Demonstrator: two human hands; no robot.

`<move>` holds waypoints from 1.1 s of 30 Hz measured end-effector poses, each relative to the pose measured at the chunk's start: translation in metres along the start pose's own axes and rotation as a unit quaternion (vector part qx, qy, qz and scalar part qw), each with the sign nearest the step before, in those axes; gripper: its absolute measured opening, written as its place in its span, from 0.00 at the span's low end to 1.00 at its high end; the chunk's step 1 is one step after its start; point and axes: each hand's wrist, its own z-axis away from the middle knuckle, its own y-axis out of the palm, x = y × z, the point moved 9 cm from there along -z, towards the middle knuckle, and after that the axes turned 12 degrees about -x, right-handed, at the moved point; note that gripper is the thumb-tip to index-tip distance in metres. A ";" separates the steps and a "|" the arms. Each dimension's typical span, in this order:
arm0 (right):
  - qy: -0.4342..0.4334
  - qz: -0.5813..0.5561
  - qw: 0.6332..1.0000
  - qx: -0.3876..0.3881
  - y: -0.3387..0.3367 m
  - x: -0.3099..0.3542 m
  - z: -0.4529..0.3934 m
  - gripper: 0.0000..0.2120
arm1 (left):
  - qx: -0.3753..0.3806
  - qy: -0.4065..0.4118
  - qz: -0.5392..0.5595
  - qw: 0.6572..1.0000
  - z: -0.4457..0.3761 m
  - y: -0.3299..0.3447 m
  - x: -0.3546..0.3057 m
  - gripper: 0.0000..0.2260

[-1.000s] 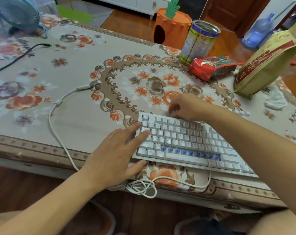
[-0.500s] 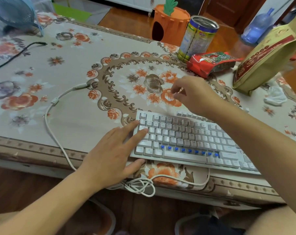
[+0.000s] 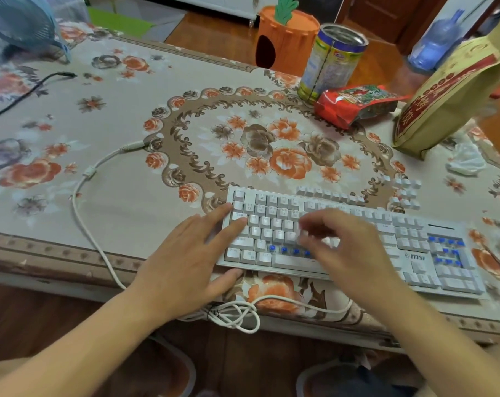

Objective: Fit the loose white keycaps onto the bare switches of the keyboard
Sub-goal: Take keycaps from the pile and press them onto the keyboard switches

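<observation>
Your right hand has come back from behind the keyboard, where it was reaching a second ago among the loose keycaps, and now hovers over the middle of the board, just above the row of blue bare switches nearest the keyboard's front edge. Its fingertips are blurred and curled downward; I cannot tell whether they pinch a cap, though the trip back suggests you fetched one. Your left hand lies flat with fingers spread, pressing the keyboard's left end as before, thumb at its front edge. Loose caps sit in a line just behind the keyboard, with a second cluster behind its right part. More bare switches show at the keyboard's right end. Judging by this, a cap is about to be seated and plenty remain.
</observation>
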 end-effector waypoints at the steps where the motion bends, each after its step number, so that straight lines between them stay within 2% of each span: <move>1: -0.023 0.015 1.000 0.011 0.009 0.003 0.007 0.10 | 0.001 0.000 -0.001 1.000 0.000 0.000 0.000 0.34; 6: -0.157 0.054 0.986 0.000 0.033 0.022 0.018 0.05 | 0.002 0.000 -0.005 1.000 0.000 0.000 0.000 0.34; 13: -0.251 0.100 0.961 -0.053 0.039 0.038 0.022 0.03 | 0.000 0.002 -0.003 1.000 -0.001 -0.001 -0.001 0.34; 21: -0.274 0.105 0.955 -0.040 0.039 0.040 0.025 0.02 | -0.008 0.008 -0.005 1.000 0.000 -0.001 -0.002 0.34; 26: -0.274 0.124 0.953 -0.017 0.042 0.042 0.029 0.08 | -0.005 0.004 -0.007 1.000 0.000 0.000 -0.001 0.34; 33: -0.263 0.118 0.958 0.006 0.044 0.040 0.026 0.10 | -0.009 0.006 -0.004 1.000 0.000 -0.001 -0.002 0.34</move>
